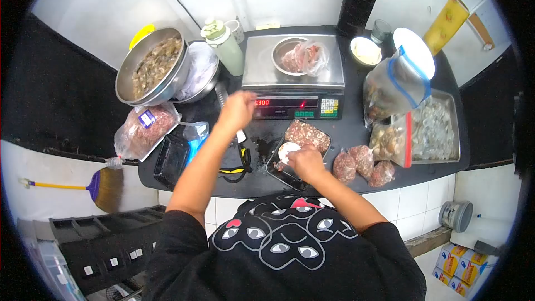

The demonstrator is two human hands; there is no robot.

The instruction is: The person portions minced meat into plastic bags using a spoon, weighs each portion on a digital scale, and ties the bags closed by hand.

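My right hand (306, 163) is closed on a small white scoop (288, 151) over a black tray (288, 175) of minced meat (306, 136). My left hand (238, 111) is raised at the front left corner of the digital scale (290, 105); its fingers are curled together, and what they hold, if anything, is hidden. On the scale's steel plate stands a metal bowl (277, 58) with meat in a clear plastic bag (315, 58). Several tied bags of minced meat (362, 161) lie to the right of the tray.
Metal bowls (121, 81) with shellfish, a large meat bag (147, 134) and a green bottle (227, 50) are at the left. A knife (240, 135) lies near my left forearm. Zip bags (384, 92) and a steel tray (456, 134) stand at the right.
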